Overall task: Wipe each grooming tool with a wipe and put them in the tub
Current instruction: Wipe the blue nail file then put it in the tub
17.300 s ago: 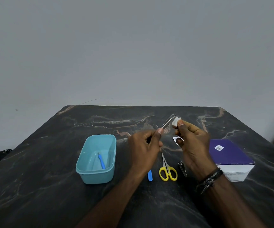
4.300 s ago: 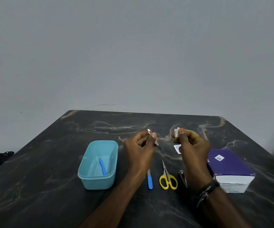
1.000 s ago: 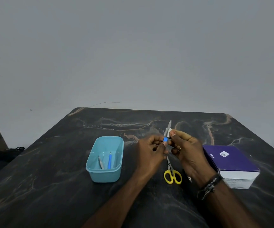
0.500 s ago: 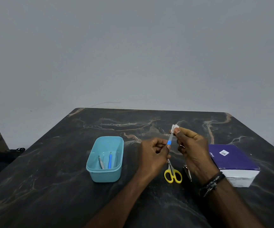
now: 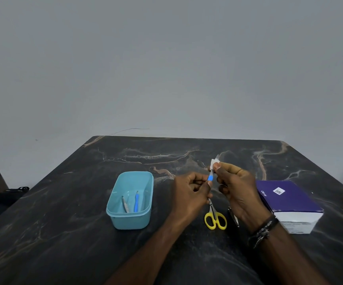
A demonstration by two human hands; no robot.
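Note:
My left hand (image 5: 189, 194) pinches the blue handle of a nail file (image 5: 210, 177) and holds it upright above the table. Around the file's upper blade my right hand (image 5: 236, 188) pinches a small white wipe (image 5: 214, 162). To the left stands the light blue tub (image 5: 115, 218), with metal tweezers (image 5: 125, 204) and a blue-handled tool (image 5: 136, 201) lying inside. Yellow-handled scissors (image 5: 215, 218) lie on the dark marble table (image 5: 63, 233) below my hands. A metal nail clipper (image 5: 234, 217) lies right of them, partly hidden by my right wrist.
A purple and white box (image 5: 288, 200) sits at the right, close to my right forearm. The table's far edge meets a plain grey wall. Dark objects lie on the floor off the table's left side.
My right hand has slid the wipe up the file's blade toward its tip. Earlier the tweezers went into the tub and the file left the table.

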